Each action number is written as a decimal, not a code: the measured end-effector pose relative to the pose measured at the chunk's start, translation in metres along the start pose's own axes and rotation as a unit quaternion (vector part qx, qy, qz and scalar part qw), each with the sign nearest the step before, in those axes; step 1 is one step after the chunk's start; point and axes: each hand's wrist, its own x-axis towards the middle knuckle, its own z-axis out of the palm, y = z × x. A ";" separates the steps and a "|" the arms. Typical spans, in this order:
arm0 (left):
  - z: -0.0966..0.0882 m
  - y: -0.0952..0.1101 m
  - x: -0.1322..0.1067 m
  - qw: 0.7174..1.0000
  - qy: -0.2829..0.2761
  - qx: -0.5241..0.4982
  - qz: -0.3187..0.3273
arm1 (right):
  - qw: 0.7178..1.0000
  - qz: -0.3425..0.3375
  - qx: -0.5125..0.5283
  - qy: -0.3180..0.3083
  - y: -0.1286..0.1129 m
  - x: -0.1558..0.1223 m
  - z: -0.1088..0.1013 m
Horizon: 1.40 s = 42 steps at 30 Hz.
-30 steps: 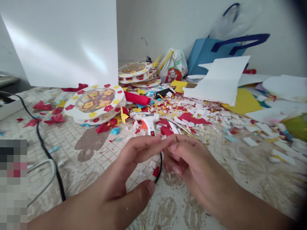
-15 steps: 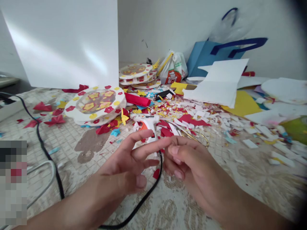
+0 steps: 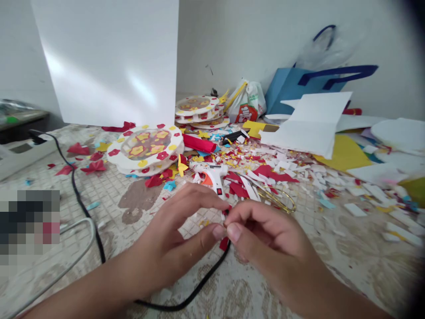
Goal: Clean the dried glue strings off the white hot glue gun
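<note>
My left hand [image 3: 172,235] is open, its thumb and index finger curved apart like a C. The thumb tip meets the fingertips of my right hand [image 3: 272,243], which are pinched together. Anything between them is too small to make out. Just beyond both hands lies a white glue gun [image 3: 217,175] with an orange trigger and a red switch. A black cord [image 3: 199,290] curves under my hands from it. Behind my left hand sits a round, layered white paper piece [image 3: 172,141] with red and yellow flowers and a clear middle.
Paper scraps [image 3: 285,166] litter the patterned tablecloth [image 3: 352,266]. More round pieces [image 3: 199,117] are stacked at the back. A white board [image 3: 109,57] stands at left. Gold wire loops [image 3: 288,201], a folded white sheet [image 3: 308,119] and a blue bag [image 3: 285,91] are to the right.
My left fingers were spread, with one fingertip at the right hand's pinch; now the index and thumb form a curve near it. The view has shifted slightly left and up.
</note>
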 end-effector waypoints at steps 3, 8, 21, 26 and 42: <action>-0.003 0.003 0.001 0.999 -0.007 0.024 0.031 | 0.998 -0.022 -0.051 0.004 0.002 -0.002 0.000; -0.004 0.005 0.003 0.989 0.025 0.112 0.088 | 0.997 -0.010 -0.073 0.001 0.007 -0.003 0.000; -0.004 0.001 0.004 0.970 0.133 0.200 0.045 | 0.995 -0.040 0.088 -0.020 0.011 0.004 0.001; -0.003 0.005 0.004 0.970 0.102 0.208 0.073 | 0.994 -0.037 0.094 -0.029 0.013 0.003 0.001; -0.003 -0.001 -0.003 0.896 0.092 0.372 0.224 | 0.997 -0.036 -0.017 -0.063 0.019 0.008 -0.001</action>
